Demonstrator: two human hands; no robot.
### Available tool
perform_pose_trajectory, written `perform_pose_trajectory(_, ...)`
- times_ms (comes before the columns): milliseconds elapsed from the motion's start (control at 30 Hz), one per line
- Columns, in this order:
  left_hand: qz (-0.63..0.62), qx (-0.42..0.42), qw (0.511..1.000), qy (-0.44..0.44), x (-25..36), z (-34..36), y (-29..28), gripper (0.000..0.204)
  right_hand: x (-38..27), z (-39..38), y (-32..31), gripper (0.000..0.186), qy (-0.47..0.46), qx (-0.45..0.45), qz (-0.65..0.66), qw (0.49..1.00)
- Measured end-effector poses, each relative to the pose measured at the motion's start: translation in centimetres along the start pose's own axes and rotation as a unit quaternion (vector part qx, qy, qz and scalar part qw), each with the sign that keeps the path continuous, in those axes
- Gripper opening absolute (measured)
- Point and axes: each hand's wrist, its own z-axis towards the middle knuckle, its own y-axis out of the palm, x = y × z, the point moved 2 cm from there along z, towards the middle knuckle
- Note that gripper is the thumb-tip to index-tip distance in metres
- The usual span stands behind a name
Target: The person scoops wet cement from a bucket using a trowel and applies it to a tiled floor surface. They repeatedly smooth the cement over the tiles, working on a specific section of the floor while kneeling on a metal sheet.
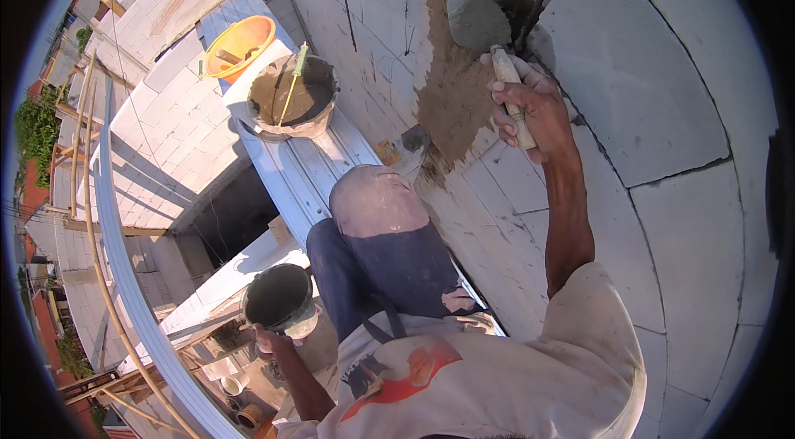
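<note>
Right hand (pixel 530 112) raised against white block wall (pixel 662 108), fingers wrapped tight round pale wooden handle of trowel (pixel 476 12). Trowel blade grey, rounded, mortar-smeared, lay flat on wall at top edge of brown wet mortar patch (pixel 451 99). Left hand (pixel 269 340) low beside knee, fingers closed on rim of small grey-crusted bucket (pixel 280 298). Larger mortar tub (pixel 294 95) with stick stood on white plank (pixel 298 166), orange basin (pixel 238 43) just behind.

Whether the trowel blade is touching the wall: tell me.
Touching: the head view shows the trowel blade flat against the wall above the brown mortar patch.
</note>
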Motion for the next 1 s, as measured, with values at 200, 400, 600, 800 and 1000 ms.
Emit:
perform_pose_trajectory(200, -0.026, -0.033, 0.999, -0.019, -2.4, 2.6, -5.3, 0.04, 0.1, 0.0, 0.3, 0.034, -0.009, 0.019, 0.085, 0.996)
perform_pose_trajectory(400, -0.024, -0.036, 0.998, -0.041, -3.7, 2.4, -7.9, 0.036, 2.1, 1.8, -1.3, 0.052, -0.06, 0.011, 0.019, 0.998)
perform_pose_trajectory(600, 0.001, 0.059, 0.994, -0.087, -4.7, 2.1, -12.4, 0.048, 14.3, 1.1, 1.2, 0.046, 0.136, -0.064, -0.197, 0.969)
perform_pose_trajectory(800, 0.072, 0.017, 0.994, -0.079, -3.4, 4.3, -19.6, 0.039, 33.7, 1.8, 2.2, 0.044, 0.173, -0.142, -0.192, 0.956)
perform_pose_trajectory(1000, 0.111, 0.063, 0.988, -0.092, -2.8, 0.9, -18.8, 0.027, 40.1, 5.9, -7.0, 0.038, 0.197, -0.039, -0.272, 0.941)
